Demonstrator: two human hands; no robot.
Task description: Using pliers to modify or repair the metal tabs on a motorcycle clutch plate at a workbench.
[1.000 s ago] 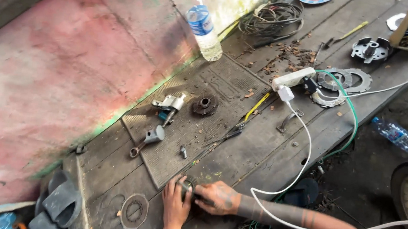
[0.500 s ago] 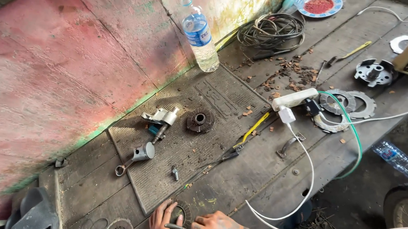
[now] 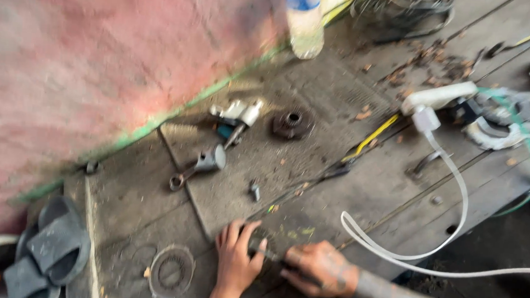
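We pressed our left hand (image 3: 235, 261) flat, fingers spread, on a small dark round metal part (image 3: 258, 244) near the front edge of the grimy wooden plank surface (image 3: 335, 196). Our right hand (image 3: 317, 270) was closed narrowly around a thin dark tool (image 3: 276, 258) whose tip met that part; blur kept us from telling what kind of tool it was. Just left of our left hand, a flat ring-shaped gasket (image 3: 171, 272) lay on the planks. Farther back toward the red-painted wall (image 3: 99, 53), a grey metal connecting rod (image 3: 198, 166), a dark toothed gear (image 3: 292, 123) and a small whitish metal fitting (image 3: 238, 112) sat near one another on a rubber mat. A white flat cable (image 3: 440, 196) looped from a white plug block (image 3: 439, 95) toward the front right edge. A clear plastic bottle with a blue label (image 3: 303, 19) stood at the back edge, and grey rubber sandals (image 3: 47, 252) rested at the left end.
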